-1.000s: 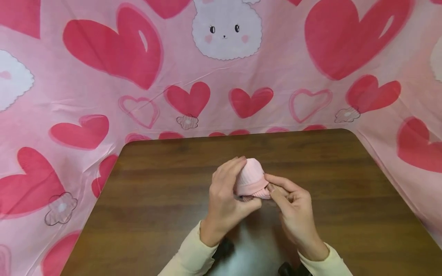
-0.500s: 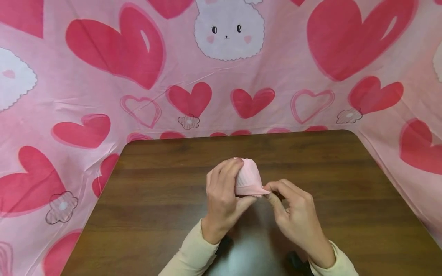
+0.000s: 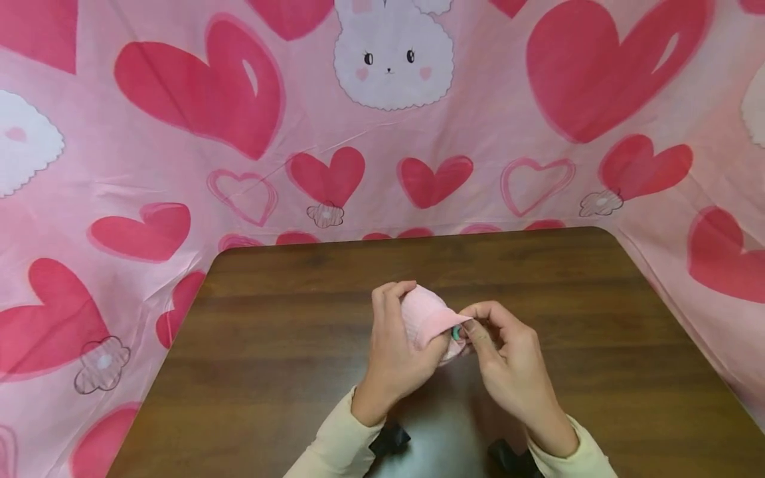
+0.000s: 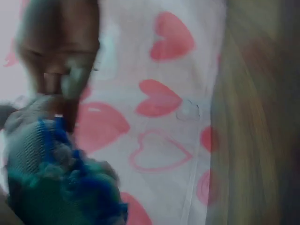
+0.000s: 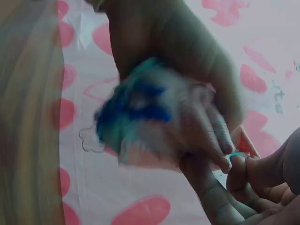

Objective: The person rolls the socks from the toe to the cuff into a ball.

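Note:
A rolled bundle of pink ribbed socks (image 3: 421,312) is held above the middle of the table. My left hand (image 3: 397,352) grips it from the left, fingers over the far side and thumb on the near edge. With thumb and forefinger, my right hand (image 3: 514,362) pinches the bundle's folded-over cuff (image 3: 447,321) and pulls it out to a point. A bit of teal (image 3: 457,332) shows in the opening below the cuff. Both wrist views are blurred. The bundle's underside (image 5: 140,103) shows blue, teal and pale grey in the right wrist view.
The dark wood table (image 3: 287,318) has rounded far corners. Behind it and along both sides hangs a pink cloth (image 3: 382,133) printed with hearts and rabbits. A black device (image 3: 390,439) sits at the left wrist, another (image 3: 508,458) at the right.
My right hand has pulled the cuff outward and up, so teal now shows in the opening. My left hand has tilted the bundle, and its thumb has moved onto the cuff's edge.

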`<state>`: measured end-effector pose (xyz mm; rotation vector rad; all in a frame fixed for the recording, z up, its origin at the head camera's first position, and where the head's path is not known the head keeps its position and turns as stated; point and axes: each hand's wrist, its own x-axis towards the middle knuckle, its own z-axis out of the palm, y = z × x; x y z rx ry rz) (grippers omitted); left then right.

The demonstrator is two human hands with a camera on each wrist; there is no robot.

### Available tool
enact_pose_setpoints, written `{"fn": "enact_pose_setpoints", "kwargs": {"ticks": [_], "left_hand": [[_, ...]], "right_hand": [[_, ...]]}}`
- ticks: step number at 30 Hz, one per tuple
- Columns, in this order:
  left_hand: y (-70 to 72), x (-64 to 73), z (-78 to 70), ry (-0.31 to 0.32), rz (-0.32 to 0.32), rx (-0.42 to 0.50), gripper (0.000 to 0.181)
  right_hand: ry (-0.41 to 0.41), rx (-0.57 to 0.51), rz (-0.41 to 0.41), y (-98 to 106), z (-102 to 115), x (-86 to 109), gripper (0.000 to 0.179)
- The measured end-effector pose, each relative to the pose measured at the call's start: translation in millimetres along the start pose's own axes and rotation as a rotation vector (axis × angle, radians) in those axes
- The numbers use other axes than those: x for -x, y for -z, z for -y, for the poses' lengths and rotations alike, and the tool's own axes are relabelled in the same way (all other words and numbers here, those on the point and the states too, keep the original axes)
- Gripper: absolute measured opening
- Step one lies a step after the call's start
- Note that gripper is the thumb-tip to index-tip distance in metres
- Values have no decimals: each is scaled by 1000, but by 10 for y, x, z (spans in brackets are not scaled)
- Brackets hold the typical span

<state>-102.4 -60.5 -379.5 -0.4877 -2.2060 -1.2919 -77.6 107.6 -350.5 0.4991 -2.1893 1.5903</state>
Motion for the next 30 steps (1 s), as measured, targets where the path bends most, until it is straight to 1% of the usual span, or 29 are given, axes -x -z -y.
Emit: {"fn": "enact_pose_setpoints", "kwargs": {"ticks": [2,5,7,9,11,12,14,16,18,20,21,22,24,26,28,29,30], "left_hand": [[45,31,0,116,75,141,78],[135,43,37,243,153,329,69],[193,44,71,332,211,459,66],[239,49,105,405,281,586,67],[266,64,124,483,351,706,72],[271,75,130,512,376,742,73],[265,99,136,548,392,775,74],[240,117,137,564,373,776,70],[211,132,139,573,330,756,63],[179,139,144,601,278,757,57],[160,139,152,620,250,762,55],[142,139,162,642,220,772,53],[109,132,192,687,157,791,50],[80,123,235,718,110,794,50],[58,116,278,733,85,784,49],[51,117,301,738,77,777,49],[44,118,323,735,69,771,50]], "right_hand": [[-18,33,-20,25,-28,-29,17],[-44,63,-20,76,-87,-77,18],[-91,55,-26,105,-125,-104,18],[-161,11,-40,118,-164,-131,16],[-248,-52,-77,115,-197,-155,14],[-290,-90,-97,110,-213,-163,13],[-351,-147,-140,96,-236,-178,13],[-384,-203,-167,80,-251,-185,13],[-384,-269,-166,60,-264,-182,14],[-363,-334,-134,41,-279,-172,19],[-346,-359,-102,34,-290,-162,22],[-326,-362,-65,24,-305,-150,26],[-273,-281,16,3,-341,-115,34],[-233,-173,80,-21,-386,-75,41],[-213,-73,106,-50,-434,-41,45],[-213,-45,104,-66,-459,-25,46],[-221,-42,97,-82,-483,-12,47]]}}
